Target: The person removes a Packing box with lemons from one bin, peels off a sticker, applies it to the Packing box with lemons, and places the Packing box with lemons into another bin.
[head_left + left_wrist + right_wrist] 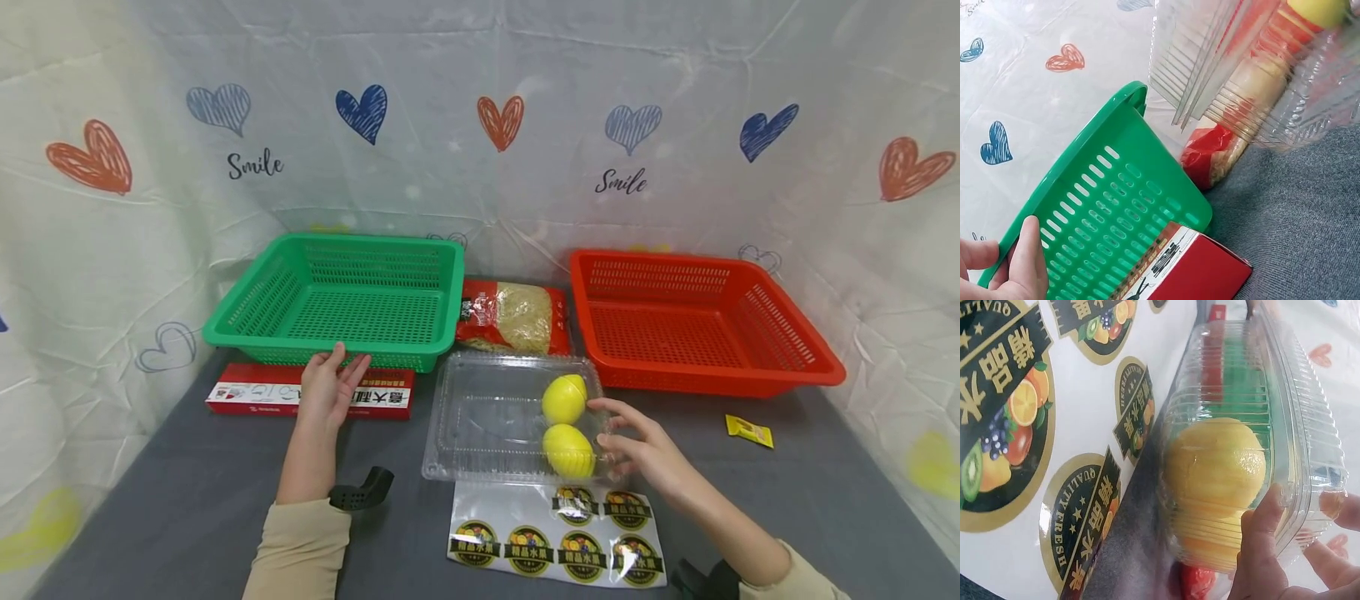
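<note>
A clear plastic clamshell box [487, 425] lies in the middle of the table with its lid down. Inside, at the right end, are two yellow lemons [564, 400], which also show through the plastic as a lemon [1216, 462] in the right wrist view. My right hand [645, 450] grips the box's right end, with fingers on either side of its rim. At the front rim of the green basket [337, 346] is my left hand [327, 392]. Its thumb and fingers [1029, 256] pinch that rim in the left wrist view.
Below the green basket lies a red and white carton [255, 392]. A red bag with pale contents [525, 317] sits between the green basket and a red basket [705, 333]. A sticker sheet [555, 537] lies before the box, a small yellow packet [748, 431] at right.
</note>
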Tool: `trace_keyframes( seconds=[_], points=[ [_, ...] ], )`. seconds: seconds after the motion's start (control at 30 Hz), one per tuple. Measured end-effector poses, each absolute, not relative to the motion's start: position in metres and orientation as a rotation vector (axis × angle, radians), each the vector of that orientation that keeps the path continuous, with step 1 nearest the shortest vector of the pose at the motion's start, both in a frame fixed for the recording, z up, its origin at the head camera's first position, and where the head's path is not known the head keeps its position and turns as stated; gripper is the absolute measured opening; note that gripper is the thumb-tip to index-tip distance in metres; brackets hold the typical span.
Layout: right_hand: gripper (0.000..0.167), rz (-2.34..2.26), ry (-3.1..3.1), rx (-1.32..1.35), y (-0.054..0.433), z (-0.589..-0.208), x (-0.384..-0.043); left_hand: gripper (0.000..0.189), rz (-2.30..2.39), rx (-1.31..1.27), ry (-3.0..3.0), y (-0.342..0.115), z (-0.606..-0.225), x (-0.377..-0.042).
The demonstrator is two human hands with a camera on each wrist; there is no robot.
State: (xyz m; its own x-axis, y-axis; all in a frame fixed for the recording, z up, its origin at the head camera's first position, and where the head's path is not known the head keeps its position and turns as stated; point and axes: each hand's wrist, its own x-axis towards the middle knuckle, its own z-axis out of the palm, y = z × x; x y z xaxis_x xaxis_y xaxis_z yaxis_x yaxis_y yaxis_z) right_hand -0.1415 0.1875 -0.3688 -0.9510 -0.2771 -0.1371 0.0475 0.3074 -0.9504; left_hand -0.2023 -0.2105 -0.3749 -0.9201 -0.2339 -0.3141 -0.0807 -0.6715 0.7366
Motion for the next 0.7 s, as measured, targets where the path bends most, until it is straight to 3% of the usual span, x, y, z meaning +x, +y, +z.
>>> trace_keyframes(
  seconds=[0.7],
  points=[
    [0.045,-1.678,2.312,-0.216,0.182,-0.377,-0.158,0.015,-2.727,0.569,-1.278,-0.211,-0.374,-0.202]
  ],
)
